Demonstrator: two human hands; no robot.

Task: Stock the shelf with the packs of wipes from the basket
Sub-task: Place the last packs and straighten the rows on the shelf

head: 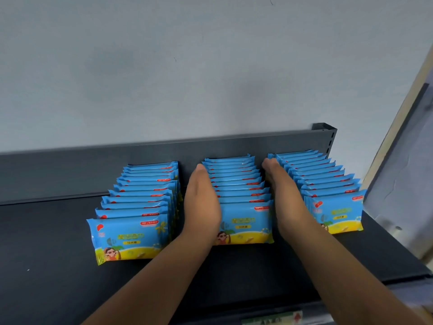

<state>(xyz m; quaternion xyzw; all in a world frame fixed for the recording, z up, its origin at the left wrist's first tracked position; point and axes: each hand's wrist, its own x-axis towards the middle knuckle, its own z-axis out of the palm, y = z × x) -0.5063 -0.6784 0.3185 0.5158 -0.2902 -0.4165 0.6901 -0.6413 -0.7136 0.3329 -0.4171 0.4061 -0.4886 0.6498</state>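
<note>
Pressing flat on the packs, the fingers [199, 175] of the left hand [202, 205] are straight and close together. They lie along the left side of the middle row [239, 184]. The right hand [284, 202] does the same on the other side, with its fingers straight and together too. Neither hand grips or pinches anything. The row sits between the two palms, and I think the hands are squeezing it into a neat line.

The packs of wipes stand on edge on the dark shelf [46, 254], one behind the other, all the way to its back wall. There is a left row [145, 195] just beside the left hand. There is a right row [323, 177] just beside the right hand.

It looks like most of the job is done, as three long rows are already up. The left part of the shelf has no packs. The basket is not in the picture, so I cannot tell if any packs are left in it.
</note>
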